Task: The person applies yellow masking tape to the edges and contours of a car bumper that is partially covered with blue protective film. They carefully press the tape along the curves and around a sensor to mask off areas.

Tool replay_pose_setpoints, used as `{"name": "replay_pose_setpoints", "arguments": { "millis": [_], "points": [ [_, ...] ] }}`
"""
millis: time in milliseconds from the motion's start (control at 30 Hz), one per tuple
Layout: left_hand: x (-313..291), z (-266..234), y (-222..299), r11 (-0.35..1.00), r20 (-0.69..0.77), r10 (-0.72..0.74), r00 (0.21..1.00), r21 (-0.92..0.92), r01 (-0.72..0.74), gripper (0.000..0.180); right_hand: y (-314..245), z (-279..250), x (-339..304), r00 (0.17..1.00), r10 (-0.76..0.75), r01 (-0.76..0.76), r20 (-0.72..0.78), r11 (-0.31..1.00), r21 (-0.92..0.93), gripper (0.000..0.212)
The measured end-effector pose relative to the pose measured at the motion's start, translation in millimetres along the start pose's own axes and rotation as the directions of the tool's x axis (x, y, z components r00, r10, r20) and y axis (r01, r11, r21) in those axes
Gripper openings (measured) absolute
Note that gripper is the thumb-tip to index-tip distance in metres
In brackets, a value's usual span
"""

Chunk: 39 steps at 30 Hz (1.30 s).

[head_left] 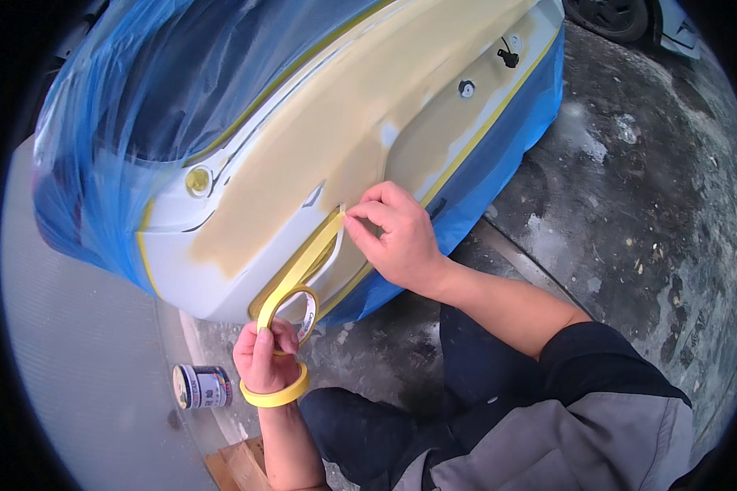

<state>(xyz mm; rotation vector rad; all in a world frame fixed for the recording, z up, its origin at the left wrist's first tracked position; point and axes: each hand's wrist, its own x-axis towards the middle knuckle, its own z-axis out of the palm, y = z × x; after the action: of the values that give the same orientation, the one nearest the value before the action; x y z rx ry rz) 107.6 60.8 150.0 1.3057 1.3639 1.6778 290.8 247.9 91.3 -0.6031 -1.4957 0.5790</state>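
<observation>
My left hand [262, 360] grips a roll of yellow masking tape [312, 308] near the lower edge of a car bumper [303, 139]. A second yellow tape roll [277, 398] hangs round my left wrist like a bracelet. From the held roll, a pulled-out tape strip [309, 257] runs up along a recessed opening in the bumper. At the strip's far end, my right hand [401, 241] pinches the tape with thumb and forefinger against the bumper. White paint with broad beige patches covers the bumper. The fingers of my left hand partly hide the roll.
Blue plastic film [90, 164] covers the car's upper part, and more blue film [508, 155] skirts its lower edge. A paint can [205, 386] stands at the lower left near some cardboard [241, 466]. Another car's wheel [610, 16] shows at the top right, on stained concrete floor [630, 204].
</observation>
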Motion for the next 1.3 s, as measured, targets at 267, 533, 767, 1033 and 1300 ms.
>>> {"name": "replay_pose_setpoints", "arguments": {
  "millis": [267, 533, 767, 1033, 1300],
  "points": [
    [10.0, 34.1, 20.7, 0.995, 0.04, 0.1, 0.994, -0.014, -0.099, 0.017, 2.6, -4.8, -0.1, 0.976, 0.208, -0.214, 0.059, 0.968, 0.128, 0.012],
    [49.2, 48.1, 32.3, 0.967, 0.12, 0.2, 0.972, 0.136, -0.216, 0.016, -10.9, 10.1, -8.7, 0.56, 0.66, -0.771, 0.502, 0.191, 0.608, 0.017],
    [146.6, 74.3, 74.8, 0.852, 0.366, -0.32, 0.874, 0.514, 0.096, 0.027, -22.9, 21.4, -35.2, 0.422, 0.719, -0.685, 0.552, -0.145, 0.714, 0.02],
    [201.6, 122.7, 73.4, 0.844, 0.494, -0.309, 0.813, 0.537, -0.005, 0.029, -39.2, 35.8, -43.4, 0.351, 0.662, -0.682, 0.662, -0.303, 0.665, 0.025],
    [203.8, 119.4, 72.5, 0.772, 0.533, -0.355, 0.768, 0.63, -0.08, 0.026, -0.8, 14.7, -47.1, 0.988, 0.105, -0.083, -0.117, 0.979, 0.184, 0.023]
  ]
}}
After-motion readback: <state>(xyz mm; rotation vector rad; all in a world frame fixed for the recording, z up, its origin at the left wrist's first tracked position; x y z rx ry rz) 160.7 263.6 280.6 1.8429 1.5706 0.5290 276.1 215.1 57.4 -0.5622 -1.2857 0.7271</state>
